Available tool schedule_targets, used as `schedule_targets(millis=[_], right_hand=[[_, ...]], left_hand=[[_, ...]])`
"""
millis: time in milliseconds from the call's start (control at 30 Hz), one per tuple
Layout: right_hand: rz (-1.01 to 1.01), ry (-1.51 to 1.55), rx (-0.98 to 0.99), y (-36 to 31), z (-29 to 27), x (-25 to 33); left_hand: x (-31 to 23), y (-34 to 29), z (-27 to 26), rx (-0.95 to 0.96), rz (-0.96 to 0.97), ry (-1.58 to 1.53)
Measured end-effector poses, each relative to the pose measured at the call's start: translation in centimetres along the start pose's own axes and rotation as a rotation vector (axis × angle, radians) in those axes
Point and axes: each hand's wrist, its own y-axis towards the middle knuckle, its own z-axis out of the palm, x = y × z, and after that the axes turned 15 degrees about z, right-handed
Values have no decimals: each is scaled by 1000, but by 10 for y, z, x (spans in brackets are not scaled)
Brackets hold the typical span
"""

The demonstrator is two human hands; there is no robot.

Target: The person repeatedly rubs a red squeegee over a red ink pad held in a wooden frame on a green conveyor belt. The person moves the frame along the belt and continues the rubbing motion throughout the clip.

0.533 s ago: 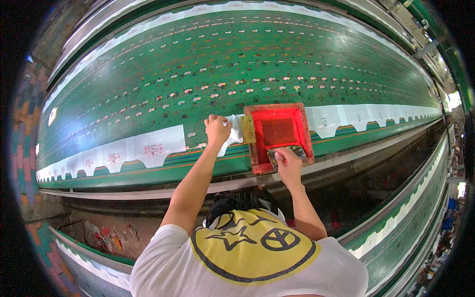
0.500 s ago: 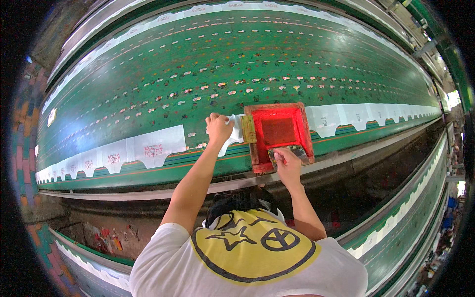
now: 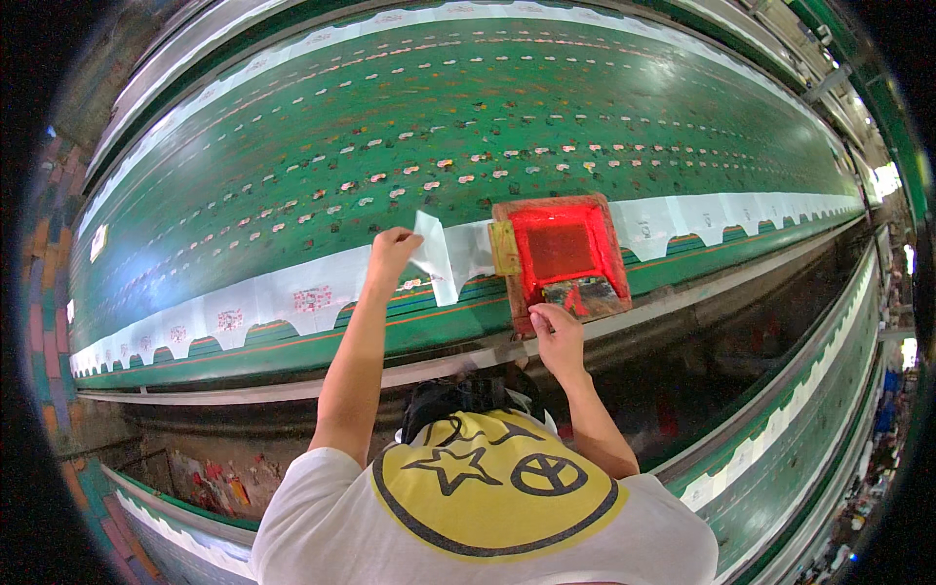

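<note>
My left hand (image 3: pixel 393 253) pinches the edge of a thin white sheet (image 3: pixel 436 261) and holds it raised and folded above the green table. The sheet's other part lies flat toward a red-stained printing screen frame (image 3: pixel 619 258) with a yellowish block (image 3: pixel 503 248) on its left side. My right hand (image 3: pixel 559 336) is closed at the frame's near rim, near its left corner; the frame hides part of its grip. A dark squeegee (image 3: pixel 590 295) smeared with red lies inside the frame, along its near side, just beyond my right fingers.
The long green table (image 3: pixel 468 88) carries rows of small coloured marks. White cut pieces (image 3: pixel 263 307), some with red prints, line its near edge at left; more white pieces (image 3: pixel 731 214) continue at right. A dark walkway gap (image 3: pixel 721 341) separates another green table (image 3: pixel 799 458).
My left hand has moved left, lifting the white sheet's edge higher. My right hand has let go of the squeegee and drawn back to the frame's near rim.
</note>
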Motion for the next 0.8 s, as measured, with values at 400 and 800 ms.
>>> schedule_targets(millis=[400, 800], right_hand=[[-177, -16, 160, 4, 66, 16], [-72, -59, 261, -11, 73, 17]], left_hand=[[51, -47, -81, -207, -66, -60], [57, -45, -85, -231, -40, 41]])
